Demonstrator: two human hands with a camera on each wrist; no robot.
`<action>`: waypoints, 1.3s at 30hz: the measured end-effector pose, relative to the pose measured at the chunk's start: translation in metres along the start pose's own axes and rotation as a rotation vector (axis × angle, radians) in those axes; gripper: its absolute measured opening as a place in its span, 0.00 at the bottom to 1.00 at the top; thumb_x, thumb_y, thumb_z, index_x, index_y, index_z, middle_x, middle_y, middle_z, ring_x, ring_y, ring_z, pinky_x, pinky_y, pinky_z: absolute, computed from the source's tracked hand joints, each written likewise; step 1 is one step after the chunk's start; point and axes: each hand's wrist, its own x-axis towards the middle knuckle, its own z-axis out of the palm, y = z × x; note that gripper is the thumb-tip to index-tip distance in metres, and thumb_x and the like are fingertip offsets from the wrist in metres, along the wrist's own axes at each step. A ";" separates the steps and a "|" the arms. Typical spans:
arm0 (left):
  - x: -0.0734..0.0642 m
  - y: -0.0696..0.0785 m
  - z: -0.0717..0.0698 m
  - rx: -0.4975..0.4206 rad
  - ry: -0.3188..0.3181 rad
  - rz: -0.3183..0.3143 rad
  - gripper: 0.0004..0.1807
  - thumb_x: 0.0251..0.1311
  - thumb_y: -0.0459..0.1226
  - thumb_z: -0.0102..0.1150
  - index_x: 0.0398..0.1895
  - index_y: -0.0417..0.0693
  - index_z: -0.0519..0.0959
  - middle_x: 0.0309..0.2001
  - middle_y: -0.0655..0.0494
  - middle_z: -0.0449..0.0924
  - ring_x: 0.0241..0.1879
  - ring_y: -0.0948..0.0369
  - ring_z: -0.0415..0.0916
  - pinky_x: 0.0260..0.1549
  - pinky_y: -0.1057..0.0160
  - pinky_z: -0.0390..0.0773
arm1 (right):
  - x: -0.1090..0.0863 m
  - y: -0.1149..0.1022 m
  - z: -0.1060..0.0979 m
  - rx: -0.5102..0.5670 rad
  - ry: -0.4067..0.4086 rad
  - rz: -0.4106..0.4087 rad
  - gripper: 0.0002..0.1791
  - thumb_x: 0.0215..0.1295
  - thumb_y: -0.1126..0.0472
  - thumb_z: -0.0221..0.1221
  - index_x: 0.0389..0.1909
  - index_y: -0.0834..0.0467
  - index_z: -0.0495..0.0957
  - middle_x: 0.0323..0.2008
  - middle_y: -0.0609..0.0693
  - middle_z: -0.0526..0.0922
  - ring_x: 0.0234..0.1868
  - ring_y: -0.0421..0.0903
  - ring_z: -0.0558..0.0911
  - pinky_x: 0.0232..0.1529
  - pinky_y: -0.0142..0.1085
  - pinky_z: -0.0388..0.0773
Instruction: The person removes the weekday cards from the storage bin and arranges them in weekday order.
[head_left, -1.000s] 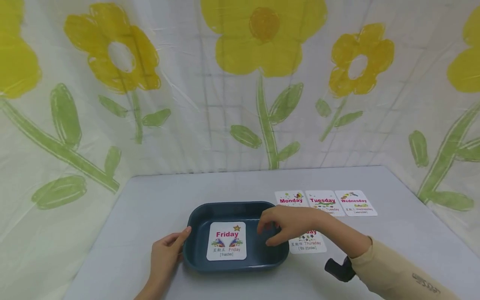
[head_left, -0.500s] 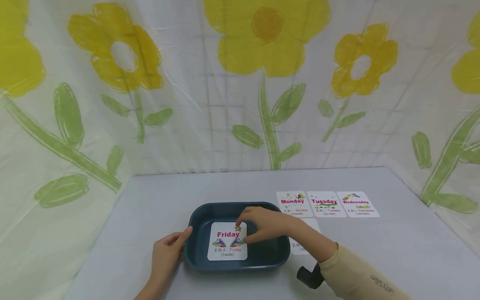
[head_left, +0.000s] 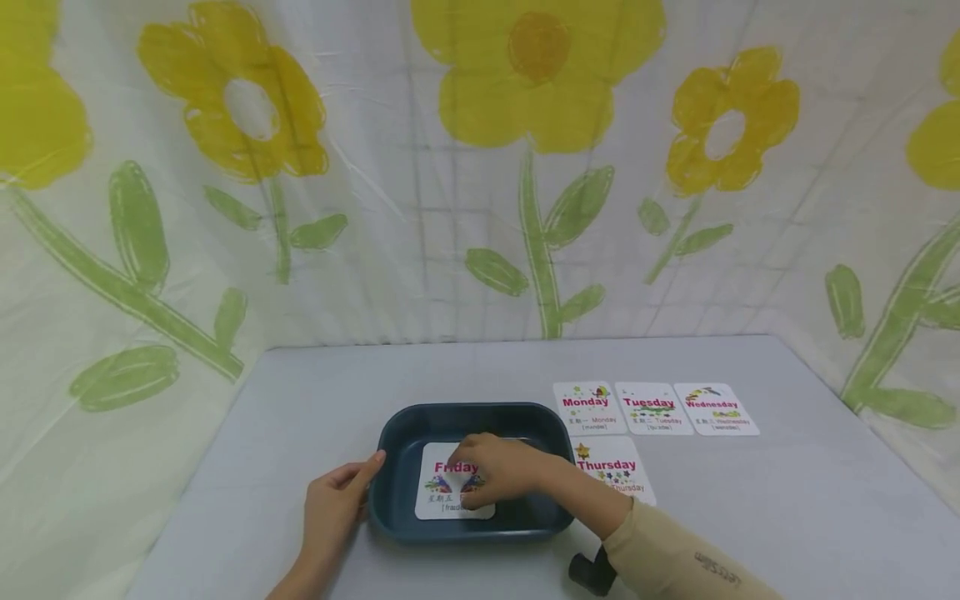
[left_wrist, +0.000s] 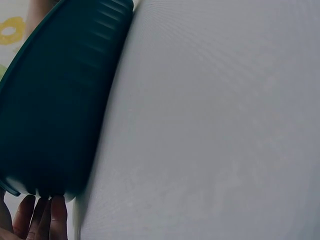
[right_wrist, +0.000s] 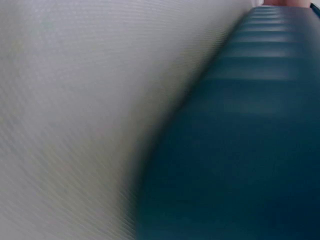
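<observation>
A dark blue-green tray [head_left: 471, 535] lies on the table, with a white Friday card [head_left: 432, 498] flat inside it. My left hand [head_left: 336, 493] holds the tray's left end, thumb at the rim. In the left wrist view, its fingers [left_wrist: 58, 220] touch the outer wall of the tray [left_wrist: 55, 110]. Over the Friday card is my right hand [head_left: 506, 468], thumb and fingers spread apart and hiding part of the card. Whether its fingertips touch the card, I cannot tell. The right wrist view shows only the tray's outer side [right_wrist: 235, 165] and the tabletop, with no right fingers.
Right of the tray lie cards for Monday [head_left: 587, 408], Tuesday [head_left: 654, 410] and Wednesday [head_left: 716, 410] in a row. The Thursday card [head_left: 615, 471] is below Monday, partly behind the right forearm. A flower-print curtain [head_left: 360, 250] hangs behind the table [head_left: 285, 417].
My right hand has moved left and down, from the tray's right side to over the Friday card. The left hand stays at the tray's left end.
</observation>
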 end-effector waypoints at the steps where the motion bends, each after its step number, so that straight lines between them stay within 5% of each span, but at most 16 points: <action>1: 0.000 0.000 0.000 0.002 0.002 0.001 0.37 0.42 0.64 0.62 0.38 0.38 0.82 0.30 0.53 0.82 0.24 0.63 0.71 0.18 0.68 0.72 | 0.000 0.000 0.001 -0.018 0.000 0.000 0.27 0.52 0.47 0.65 0.54 0.50 0.75 0.54 0.47 0.74 0.51 0.42 0.72 0.51 0.37 0.73; 11: 0.002 -0.002 0.002 0.005 0.012 -0.005 0.34 0.44 0.62 0.62 0.37 0.39 0.82 0.33 0.51 0.83 0.25 0.63 0.73 0.18 0.69 0.72 | 0.006 0.005 0.015 -0.119 0.012 0.044 0.43 0.41 0.42 0.71 0.61 0.45 0.66 0.65 0.53 0.63 0.66 0.51 0.62 0.60 0.49 0.64; 39: 0.001 0.001 0.002 0.007 -0.008 0.006 0.33 0.47 0.61 0.61 0.39 0.39 0.81 0.39 0.46 0.83 0.29 0.62 0.80 0.19 0.70 0.73 | 0.003 0.010 0.011 -0.052 0.101 -0.037 0.39 0.39 0.45 0.72 0.57 0.44 0.70 0.63 0.51 0.65 0.63 0.49 0.63 0.60 0.48 0.65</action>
